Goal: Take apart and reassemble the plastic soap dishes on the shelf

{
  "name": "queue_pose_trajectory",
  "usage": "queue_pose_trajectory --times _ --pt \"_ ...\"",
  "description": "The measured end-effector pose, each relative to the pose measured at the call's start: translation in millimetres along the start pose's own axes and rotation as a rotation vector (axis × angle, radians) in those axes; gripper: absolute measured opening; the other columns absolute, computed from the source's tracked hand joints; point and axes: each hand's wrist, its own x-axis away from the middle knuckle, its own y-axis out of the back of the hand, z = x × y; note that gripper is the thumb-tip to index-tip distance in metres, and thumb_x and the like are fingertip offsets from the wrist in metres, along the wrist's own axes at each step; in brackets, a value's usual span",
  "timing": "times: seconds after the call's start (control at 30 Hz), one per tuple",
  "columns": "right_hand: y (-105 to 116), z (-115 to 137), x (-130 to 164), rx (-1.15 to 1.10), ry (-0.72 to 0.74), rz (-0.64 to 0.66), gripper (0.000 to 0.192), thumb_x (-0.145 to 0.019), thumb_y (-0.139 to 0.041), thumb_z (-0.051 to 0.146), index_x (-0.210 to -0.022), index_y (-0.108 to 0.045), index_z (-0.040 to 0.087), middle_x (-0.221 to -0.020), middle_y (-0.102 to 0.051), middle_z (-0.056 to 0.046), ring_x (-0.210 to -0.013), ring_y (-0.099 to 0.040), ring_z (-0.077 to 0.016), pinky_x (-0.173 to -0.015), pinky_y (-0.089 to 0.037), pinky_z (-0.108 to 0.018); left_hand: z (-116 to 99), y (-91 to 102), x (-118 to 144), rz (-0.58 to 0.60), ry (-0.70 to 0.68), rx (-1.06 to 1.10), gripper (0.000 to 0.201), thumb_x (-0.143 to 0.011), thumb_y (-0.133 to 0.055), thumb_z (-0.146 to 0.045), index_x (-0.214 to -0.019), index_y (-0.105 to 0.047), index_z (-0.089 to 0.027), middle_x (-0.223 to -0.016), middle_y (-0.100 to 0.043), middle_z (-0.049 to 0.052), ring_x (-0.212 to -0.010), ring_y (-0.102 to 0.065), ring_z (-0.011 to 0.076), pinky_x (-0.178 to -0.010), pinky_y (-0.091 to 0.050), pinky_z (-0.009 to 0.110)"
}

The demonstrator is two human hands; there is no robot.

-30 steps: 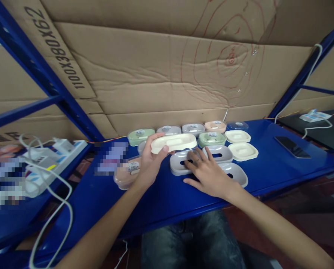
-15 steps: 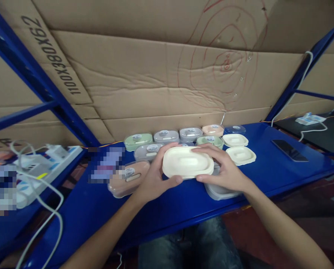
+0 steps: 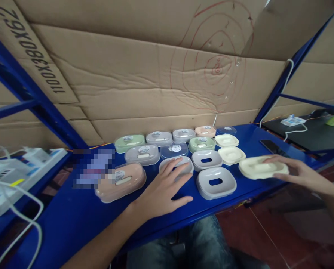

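At the right front of the table, my right hand (image 3: 303, 173) grips the right end of a cream oval soap dish (image 3: 251, 168), thumb and fingers pinching its rim. With fingers spread, my left hand (image 3: 165, 188) is over a grey soap dish (image 3: 189, 164), partly covering it; whether it touches the dish I cannot tell. Between the hands sit a grey dish with an oval slot (image 3: 224, 177) and another grey slotted dish (image 3: 200, 166) behind it. Left of my left hand lies a peach soap box with a clear lid (image 3: 133, 179).
Lidded boxes line the back of the blue table (image 3: 68, 216), among them a green box (image 3: 129, 143) and a navy box (image 3: 174, 150). Two cream dishes (image 3: 231, 155) stand at the right, near a dark phone (image 3: 272, 147). A white power strip (image 3: 40, 168) with cables lies left.
My right hand has carried the cream dish to the right. My left hand has let go of it and moved over the grey dish, fingers spread. The view has shifted slightly.
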Motion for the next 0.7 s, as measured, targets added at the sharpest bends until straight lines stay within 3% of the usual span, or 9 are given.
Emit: queue_pose_trajectory --times 0.07,0.27,0.43,0.7 --pt "-11 -8 0 0.087 0.035 0.088 0.050 -0.084 -0.084 0.070 -0.125 -0.083 0.041 -0.154 -0.070 -0.012 -0.146 -0.064 -0.0379 -0.124 -0.050 -0.046 2 -3.3 -1 -0.015 0.003 -0.014 0.052 -0.101 -0.077 -0.044 -0.148 -0.065 -0.023 -0.163 -0.058 0.016 -0.164 -0.039 0.0440 -0.129 -0.042 0.072" --pt "-35 -12 -18 0.230 0.070 0.124 0.067 -0.085 -0.076 0.070 -0.142 -0.078 0.035 -0.168 -0.058 -0.011 -0.160 -0.050 -0.0395 -0.135 -0.037 -0.058 12 -4.4 0 -0.039 0.056 -0.012 0.042 -0.105 -0.070 -0.039 -0.144 -0.066 -0.023 -0.158 -0.062 0.016 -0.162 -0.043 0.0414 -0.128 -0.046 0.069" --pt "-43 -15 -21 0.242 0.080 0.072 0.065 -0.090 -0.070 0.062 -0.147 -0.076 0.031 -0.170 -0.055 -0.014 -0.161 -0.049 -0.0386 -0.135 -0.037 -0.054 14 -5.5 2 -0.052 0.077 -0.056 0.042 -0.107 -0.068 -0.041 -0.143 -0.066 -0.020 -0.159 -0.061 0.018 -0.162 -0.043 0.0422 -0.128 -0.045 0.070" --pt "-53 -18 -13 0.254 0.069 0.014 0.063 -0.090 -0.072 0.062 -0.147 -0.074 0.034 -0.169 -0.055 -0.016 -0.160 -0.050 -0.0395 -0.134 -0.039 -0.051 14 -7.6 3 -0.018 0.109 -0.098 0.045 -0.108 -0.065 -0.044 -0.145 -0.065 -0.018 -0.163 -0.057 0.020 -0.162 -0.041 0.0449 -0.127 -0.045 0.072"
